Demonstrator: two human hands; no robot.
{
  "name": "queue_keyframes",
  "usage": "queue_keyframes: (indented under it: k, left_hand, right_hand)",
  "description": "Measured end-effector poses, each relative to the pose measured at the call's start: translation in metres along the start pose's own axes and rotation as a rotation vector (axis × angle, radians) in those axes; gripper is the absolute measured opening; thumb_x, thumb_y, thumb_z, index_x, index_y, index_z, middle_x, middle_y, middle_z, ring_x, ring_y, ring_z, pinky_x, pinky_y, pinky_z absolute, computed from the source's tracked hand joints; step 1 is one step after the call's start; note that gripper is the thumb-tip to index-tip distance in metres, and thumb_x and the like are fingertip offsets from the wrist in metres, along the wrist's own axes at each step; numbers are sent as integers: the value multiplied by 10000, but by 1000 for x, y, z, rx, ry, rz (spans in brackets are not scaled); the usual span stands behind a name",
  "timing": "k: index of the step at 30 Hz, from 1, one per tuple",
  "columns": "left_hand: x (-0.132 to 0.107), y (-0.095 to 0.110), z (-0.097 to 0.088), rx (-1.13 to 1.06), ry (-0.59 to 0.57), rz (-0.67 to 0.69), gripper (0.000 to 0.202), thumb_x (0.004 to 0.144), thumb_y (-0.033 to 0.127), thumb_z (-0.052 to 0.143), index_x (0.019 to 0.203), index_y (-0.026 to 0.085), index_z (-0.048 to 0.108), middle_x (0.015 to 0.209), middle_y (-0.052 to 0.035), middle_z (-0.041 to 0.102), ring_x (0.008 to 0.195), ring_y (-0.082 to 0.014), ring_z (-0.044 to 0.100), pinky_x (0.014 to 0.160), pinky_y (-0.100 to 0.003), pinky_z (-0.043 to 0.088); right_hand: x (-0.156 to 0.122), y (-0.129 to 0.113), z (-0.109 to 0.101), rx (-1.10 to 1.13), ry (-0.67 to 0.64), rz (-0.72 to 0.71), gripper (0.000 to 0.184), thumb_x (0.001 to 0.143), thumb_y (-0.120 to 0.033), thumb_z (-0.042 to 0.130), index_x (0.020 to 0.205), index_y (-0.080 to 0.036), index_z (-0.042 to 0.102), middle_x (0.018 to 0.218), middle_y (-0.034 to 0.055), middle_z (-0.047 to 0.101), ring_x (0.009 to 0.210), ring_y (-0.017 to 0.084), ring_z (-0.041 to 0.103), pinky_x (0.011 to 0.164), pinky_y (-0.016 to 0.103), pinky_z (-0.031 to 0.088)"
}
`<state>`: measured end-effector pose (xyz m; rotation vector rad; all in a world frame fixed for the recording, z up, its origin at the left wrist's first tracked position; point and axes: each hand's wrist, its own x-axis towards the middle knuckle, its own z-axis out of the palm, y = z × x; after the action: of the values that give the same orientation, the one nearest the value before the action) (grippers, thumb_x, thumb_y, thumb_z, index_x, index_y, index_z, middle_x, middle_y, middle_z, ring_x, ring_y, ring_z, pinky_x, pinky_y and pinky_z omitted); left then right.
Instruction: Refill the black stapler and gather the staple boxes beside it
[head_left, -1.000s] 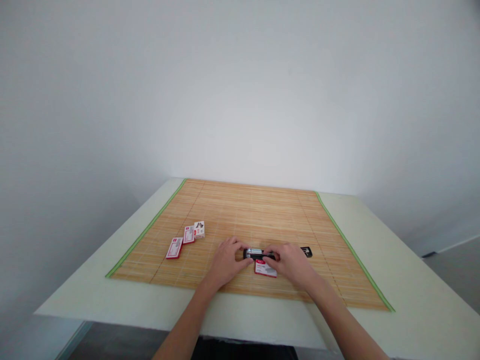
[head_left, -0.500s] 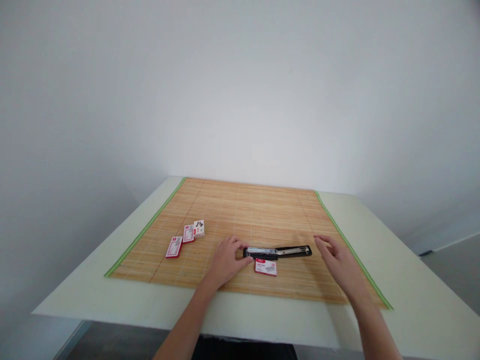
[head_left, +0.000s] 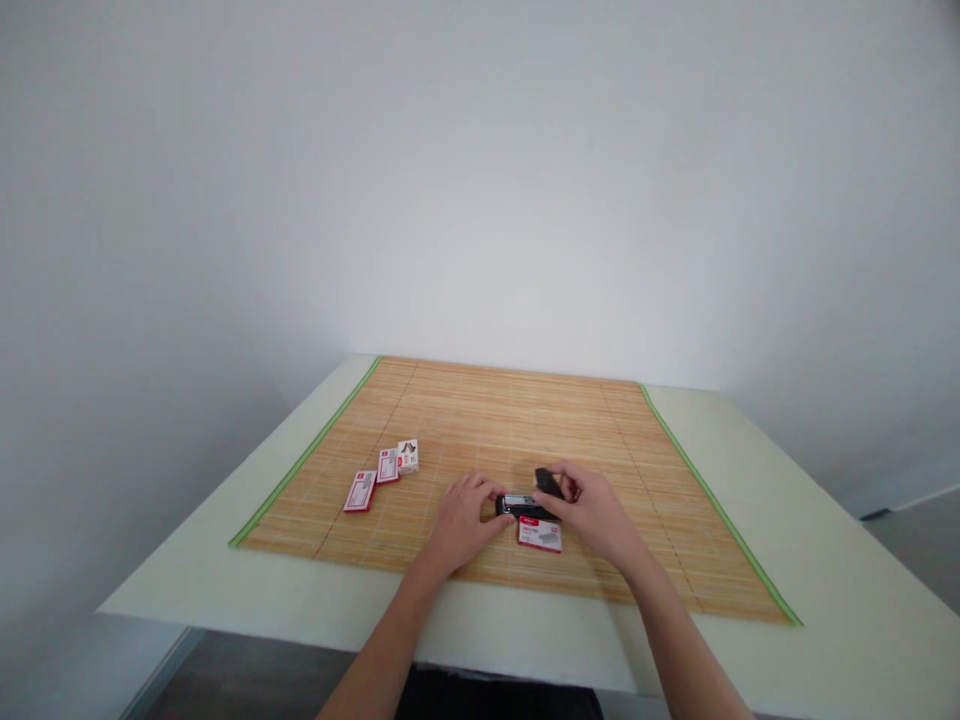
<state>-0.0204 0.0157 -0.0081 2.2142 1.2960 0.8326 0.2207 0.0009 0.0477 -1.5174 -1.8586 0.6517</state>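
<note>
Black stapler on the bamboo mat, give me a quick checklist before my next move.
1. Left hand steadies the black metal stapler at its left end: ok.
2. Right hand grips its raised top arm: ok.
3. Stapler fully closed: not ok.
4. Staples seated in the rail: cannot tell.
5. Red-and-white cardboard staple box lies in front of the stapler, not under it: ok.

Person's working bare-armed here, left hand (head_left: 463, 517) and right hand (head_left: 594, 512) both showing uncovered up the forearms.
</note>
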Motion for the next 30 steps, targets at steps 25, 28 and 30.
queue_keyframes:
  k: [25,28,30]
  left_hand:
    - [-6,27,0,-55,-56,97,799,804,548,779,1483,283,452,1283,-74,624,1188,-296,547,1062,-455,409]
    - [-7,40,5,-3,-138,173,835,782,532,789,1499,298,431,1319,-86,614,1199,-325,539,1051,-474,413]
    - [-6,43,10,59,-133,168,684,831,438,739,1451,306,483,1274,-89,633,1176,-325,552,1030,-471,417]
  right_hand:
    - [-18,42,24,192,215,217,635,869,-674,611,1225,-157,705,671,-16,548,615,172,485,589,287,383]
    - [-23,44,34,294,275,241,695,845,-709,634,1237,-137,685,652,-35,499,609,166,458,594,286,382]
    - [-25,44,37,300,287,231,686,854,-699,637,1254,-143,674,662,-37,491,617,169,463,599,288,387]
